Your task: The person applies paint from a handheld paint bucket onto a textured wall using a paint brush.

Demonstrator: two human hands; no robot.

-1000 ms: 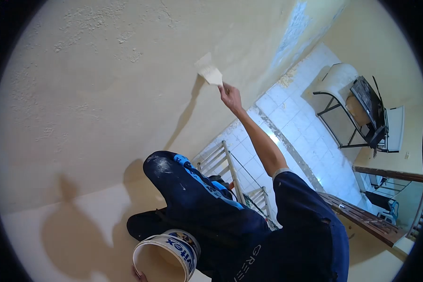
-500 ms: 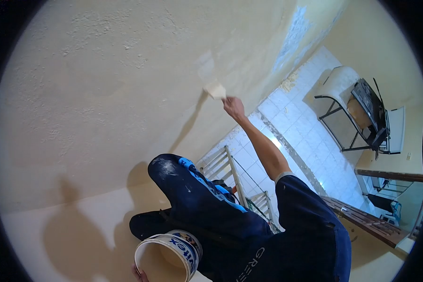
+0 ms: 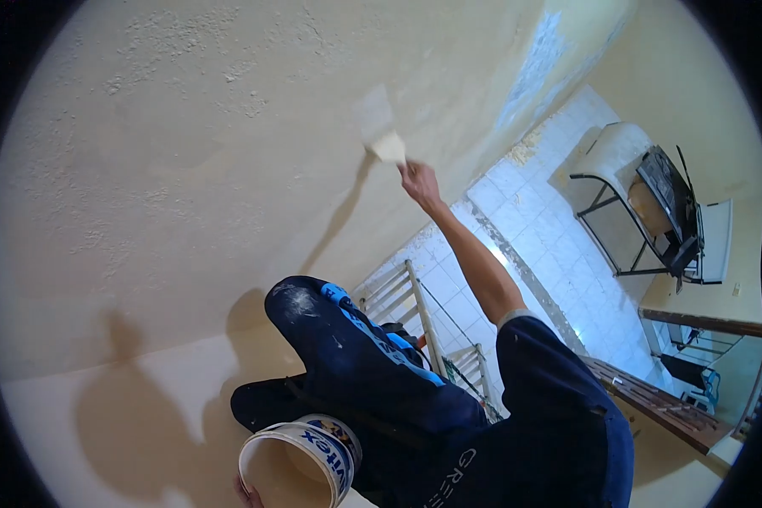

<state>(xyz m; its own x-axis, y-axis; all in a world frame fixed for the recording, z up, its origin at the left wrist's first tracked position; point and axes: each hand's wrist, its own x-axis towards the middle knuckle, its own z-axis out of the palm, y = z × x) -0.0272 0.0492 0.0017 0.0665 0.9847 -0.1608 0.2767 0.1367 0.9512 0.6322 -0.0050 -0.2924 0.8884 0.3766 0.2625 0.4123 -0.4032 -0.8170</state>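
Note:
My right hand (image 3: 420, 184) is closed round the handle of a wide, cream-coated paintbrush (image 3: 389, 148). The brush's broad end lies against the beige wall (image 3: 229, 186), just below a damp-looking patch, and throws a long shadow. My left hand (image 3: 248, 494) grips the near left rim of a white Vitex bucket (image 3: 330, 450), with only some fingers showing. Cream paint coats the bucket's inside, and the bucket is tilted against my dark trousers.
A pale metal ladder (image 3: 423, 309) stands under me over the white tiled floor (image 3: 529, 224). At the right, a chair (image 3: 618, 229) bears dark panels, near a wooden door (image 3: 660, 402). Rough, peeling plaster (image 3: 173, 42) marks the upper left wall.
My right hand and the paintbrush have moved slightly up along the wall. The bucket and my left hand have barely shifted.

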